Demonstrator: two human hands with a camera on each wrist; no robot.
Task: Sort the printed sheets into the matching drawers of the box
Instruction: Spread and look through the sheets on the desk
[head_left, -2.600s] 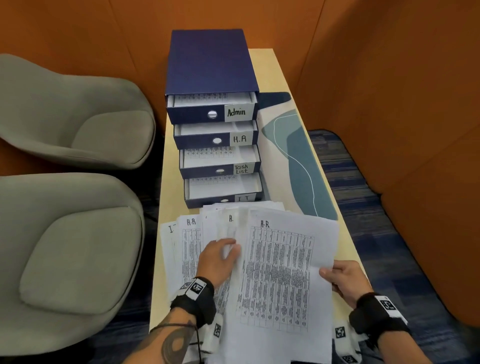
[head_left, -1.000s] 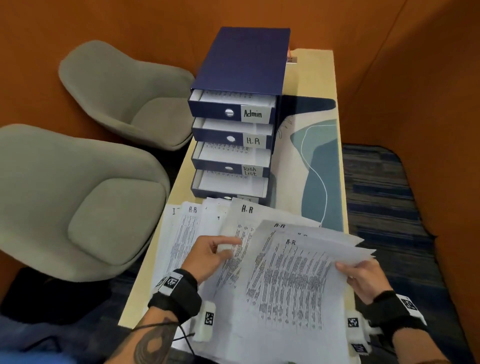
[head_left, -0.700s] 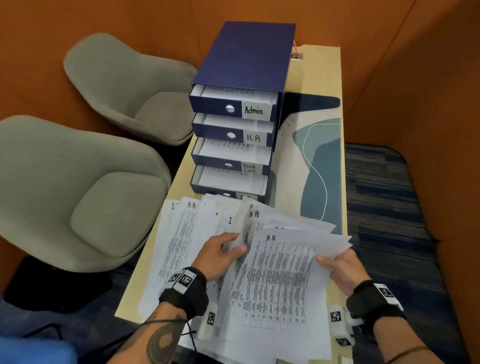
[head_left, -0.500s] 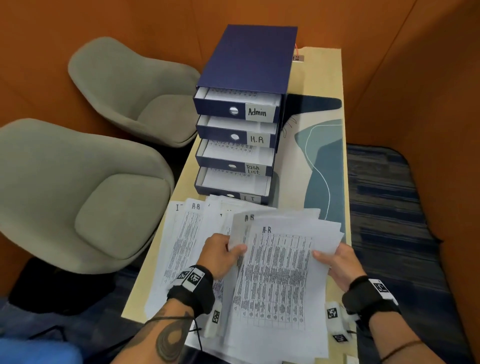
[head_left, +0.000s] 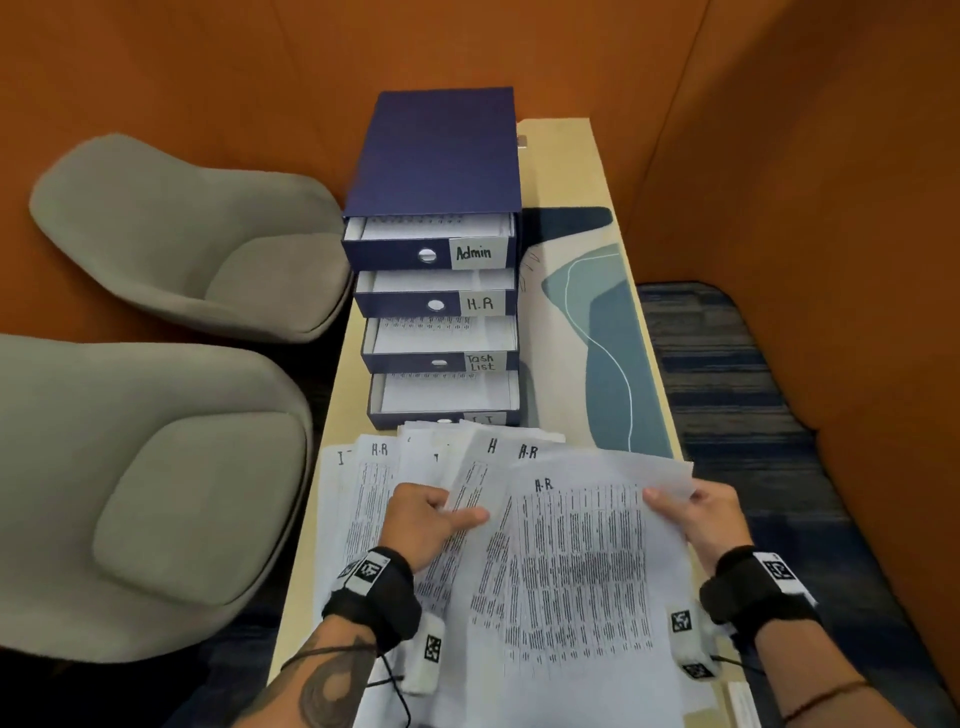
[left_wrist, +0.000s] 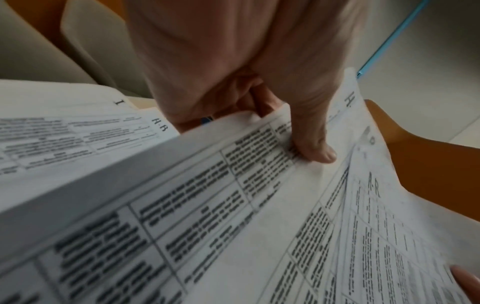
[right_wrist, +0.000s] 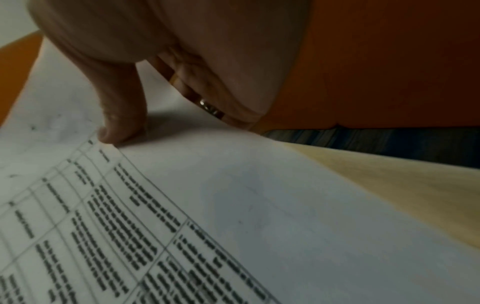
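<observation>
Chairs: two grey upholstered shell chairs (head_left: 171, 415) stand left of the table, one behind the other.
Table: a long pale wooden table (head_left: 566, 156) runs away from the person between orange padded walls (head_left: 810, 156).
Spread sheets: white printed sheets with tables of text (head_left: 363, 499) lie fanned over the near end of the table; the leftmost shows a heading "I", the next "H.R".
Left hand: the left hand (head_left: 423, 522) pinches one lifted sheet from the fan, thumb on top and fingers curled under its edge; the left wrist view shows the thumb (left_wrist: 311, 148) pressed on the print.
Drawer box: a dark blue four-drawer cardboard box (head_left: 436, 156) stands at the middle of the table just beyond the sheets. All four drawers are pulled partly out, labelled top to bottom "Admin", "H.R", "Task List" and what seems to be "I.T", partly hidden by paper. Paper shows in each drawer.
Held sheets: a small stack of white sheets headed "H.R" (head_left: 582, 561) is raised above the fan, near the front edge.
Right hand: the right hand (head_left: 706, 519) grips that stack's right edge, thumb on top, fingers beneath.
Mat: a cream mat with blue-green curved shapes (head_left: 602, 343) lies right of the box.
</observation>
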